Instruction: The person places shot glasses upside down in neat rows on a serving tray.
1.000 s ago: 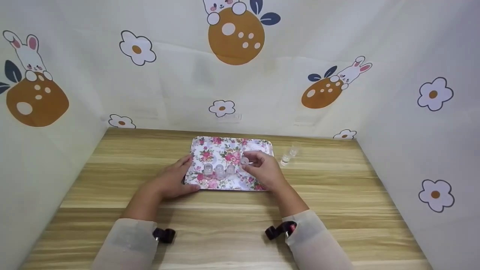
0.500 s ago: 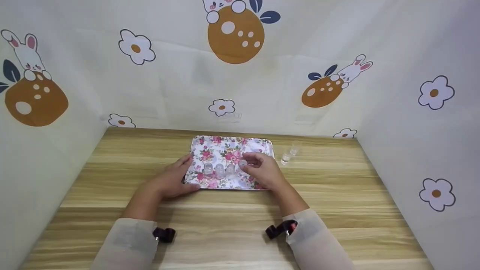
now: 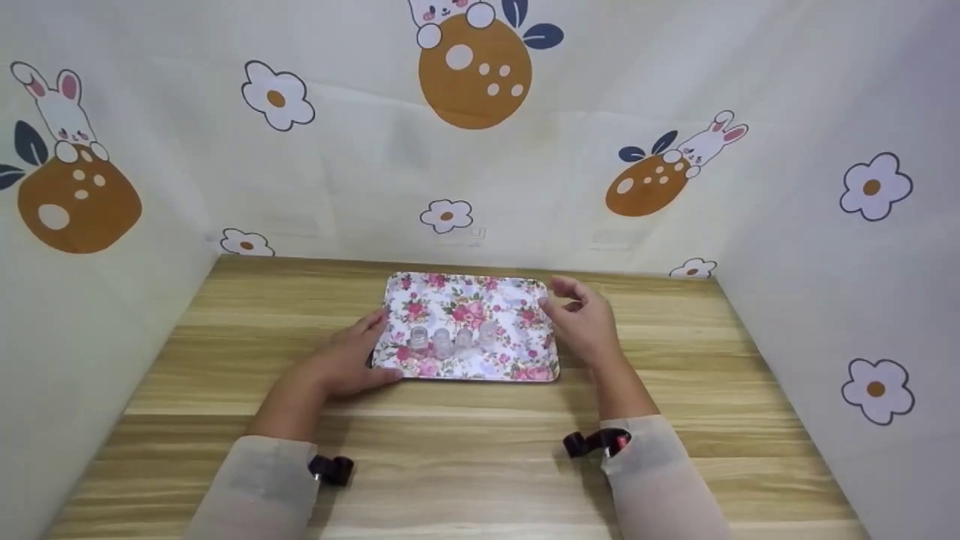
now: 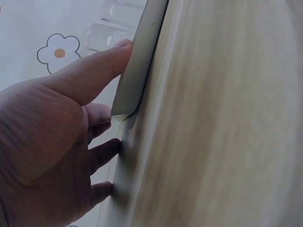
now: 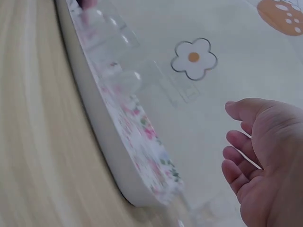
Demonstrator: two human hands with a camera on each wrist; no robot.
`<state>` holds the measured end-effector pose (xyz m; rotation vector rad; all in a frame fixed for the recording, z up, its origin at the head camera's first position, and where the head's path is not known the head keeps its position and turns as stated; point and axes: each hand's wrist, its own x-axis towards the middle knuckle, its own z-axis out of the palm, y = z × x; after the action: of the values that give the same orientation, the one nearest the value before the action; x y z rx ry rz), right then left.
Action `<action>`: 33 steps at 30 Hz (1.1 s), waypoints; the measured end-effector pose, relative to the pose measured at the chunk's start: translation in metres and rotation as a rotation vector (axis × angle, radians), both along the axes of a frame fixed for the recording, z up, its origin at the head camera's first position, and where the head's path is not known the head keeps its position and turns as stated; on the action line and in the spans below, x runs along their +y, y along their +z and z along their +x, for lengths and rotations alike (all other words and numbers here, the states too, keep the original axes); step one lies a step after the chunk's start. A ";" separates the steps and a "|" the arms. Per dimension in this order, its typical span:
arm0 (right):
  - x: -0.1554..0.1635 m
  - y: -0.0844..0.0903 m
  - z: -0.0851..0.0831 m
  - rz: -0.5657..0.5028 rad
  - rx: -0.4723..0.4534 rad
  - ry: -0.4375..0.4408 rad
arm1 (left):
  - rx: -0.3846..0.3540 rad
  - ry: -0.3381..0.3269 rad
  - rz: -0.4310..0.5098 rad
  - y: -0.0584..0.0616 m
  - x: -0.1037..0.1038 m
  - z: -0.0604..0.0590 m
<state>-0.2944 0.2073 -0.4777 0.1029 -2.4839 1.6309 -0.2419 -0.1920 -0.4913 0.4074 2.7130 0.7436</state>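
Observation:
A floral tray (image 3: 536,360) lies on the wooden table. Small clear glasses, several of them, stand in a row on it; the rightmost glass (image 3: 488,332) is beside a third glass (image 3: 464,341). My left hand (image 3: 349,360) holds the tray's front left corner. In the left wrist view its thumb (image 4: 102,66) presses the rim while the other fingertips are at the tray's side and the table. Off the tray's right edge is my right hand (image 3: 589,319), its fingers loosely bent and holding nothing. The right wrist view shows it apart from the tray's side (image 5: 102,137).
Fabric walls (image 3: 352,150) printed with rabbits, oranges and flowers enclose the table (image 3: 465,450) at the back and sides. A blurred clear glass (image 5: 213,210) shows at the bottom of the right wrist view.
My right hand has let go of the rightmost glass and moved right, off the tray. It now covers the spot where clear glasses stood beside the tray. The left hand has stayed put.

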 end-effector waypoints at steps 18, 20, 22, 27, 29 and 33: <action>0.048 -0.010 -0.015 -0.018 -0.004 -0.114 | -0.004 -0.005 -0.006 -0.001 0.000 -0.002; 0.048 -0.013 -0.015 -0.009 -0.020 -0.112 | -0.003 -0.006 -0.006 -0.002 0.001 -0.003; 0.047 -0.015 -0.015 -0.003 -0.045 -0.107 | -0.003 -0.005 -0.008 -0.002 0.001 -0.004; 0.045 -0.020 -0.015 0.007 -0.114 -0.087 | -0.004 -0.001 -0.005 -0.002 0.000 -0.003; 0.044 -0.021 -0.015 0.012 -0.131 -0.076 | -0.003 0.000 -0.004 -0.001 0.000 -0.003; 0.044 -0.023 -0.016 0.043 -0.157 -0.063 | -0.003 0.003 -0.006 0.000 0.000 -0.001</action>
<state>-0.3103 0.2510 -0.5009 -0.1007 -2.6079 1.6193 -0.2429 -0.1921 -0.4918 0.4010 2.7132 0.7362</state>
